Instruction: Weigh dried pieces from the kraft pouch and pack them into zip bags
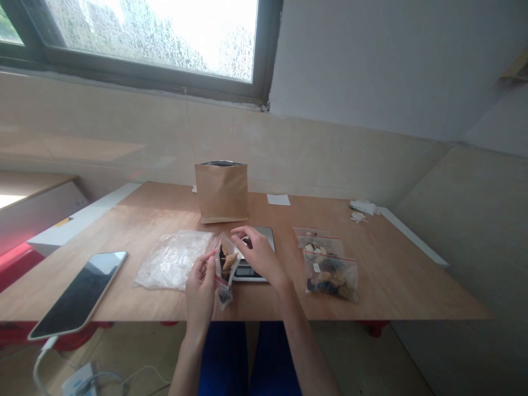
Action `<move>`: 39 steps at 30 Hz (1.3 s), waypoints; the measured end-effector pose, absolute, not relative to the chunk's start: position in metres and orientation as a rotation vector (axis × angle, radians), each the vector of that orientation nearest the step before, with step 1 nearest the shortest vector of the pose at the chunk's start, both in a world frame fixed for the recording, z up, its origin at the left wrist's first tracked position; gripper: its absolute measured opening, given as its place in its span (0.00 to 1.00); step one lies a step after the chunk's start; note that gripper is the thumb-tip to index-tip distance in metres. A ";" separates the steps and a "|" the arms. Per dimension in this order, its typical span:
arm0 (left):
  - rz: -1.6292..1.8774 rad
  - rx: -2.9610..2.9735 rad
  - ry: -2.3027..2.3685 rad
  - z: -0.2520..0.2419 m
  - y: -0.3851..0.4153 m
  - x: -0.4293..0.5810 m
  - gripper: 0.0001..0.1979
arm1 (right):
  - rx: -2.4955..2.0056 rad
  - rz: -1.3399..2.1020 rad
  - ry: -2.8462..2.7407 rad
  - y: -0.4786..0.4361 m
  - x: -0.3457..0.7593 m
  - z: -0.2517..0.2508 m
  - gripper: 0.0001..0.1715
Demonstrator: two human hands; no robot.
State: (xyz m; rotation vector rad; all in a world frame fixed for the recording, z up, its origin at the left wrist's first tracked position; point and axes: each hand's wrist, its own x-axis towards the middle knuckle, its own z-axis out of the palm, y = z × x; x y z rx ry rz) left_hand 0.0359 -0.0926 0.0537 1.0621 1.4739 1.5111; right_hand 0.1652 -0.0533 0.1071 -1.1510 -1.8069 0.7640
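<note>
My left hand pinches the edge of a small clear zip bag with a red seal line. Tan and dark dried pieces, which look like mushrooms, show inside it. My right hand is curled just right of the bag's mouth, above a kitchen scale. A dark piece shows between its thumb and fingers; whether they grip it or it lies on the scale is unclear. Part of the scale is hidden by this hand and the bag. Below the bag, a small clear packet with dark contents hangs over the table.
A brown paper pouch stands open behind the scale. Clear plastic bags lie left, a phone on a cable farther left. Filled zip bags lie right. White paper and crumpled scraps lie at the back of the table.
</note>
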 end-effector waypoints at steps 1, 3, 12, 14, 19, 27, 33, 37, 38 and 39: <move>1.512 1.057 1.475 0.054 -0.093 0.036 0.22 | -1.158 0.785 -1.783 -0.052 0.163 0.106 0.13; 1.516 1.048 1.473 0.055 -0.093 0.037 0.22 | -1.170 0.835 -1.732 -0.050 0.157 0.101 0.19; 1.545 1.037 1.435 0.050 -0.091 0.038 0.20 | -1.221 0.963 -1.491 -0.037 0.137 0.086 0.09; 1.547 1.026 1.432 0.049 -0.091 0.038 0.20 | -1.210 0.960 -1.478 -0.037 0.137 0.084 0.06; 1.552 1.043 1.406 0.052 -0.093 0.039 0.19 | -1.198 0.992 -1.523 -0.046 0.143 0.087 0.11; 1.573 1.115 1.371 0.055 -0.097 0.042 0.17 | -1.258 1.043 -1.759 -0.061 0.148 0.098 0.09; 1.575 1.120 1.394 0.056 -0.098 0.041 0.18 | -1.285 0.903 -1.884 -0.071 0.151 0.105 0.11; 1.571 1.136 1.426 0.059 -0.099 0.041 0.18 | -1.192 0.823 -2.002 -0.074 0.155 0.107 0.11; 1.577 1.144 1.431 0.060 -0.099 0.042 0.18 | -1.160 0.825 -2.040 -0.075 0.155 0.106 0.11; 1.587 1.152 1.432 0.060 -0.099 0.042 0.17 | -1.142 0.819 -2.071 -0.075 0.155 0.104 0.11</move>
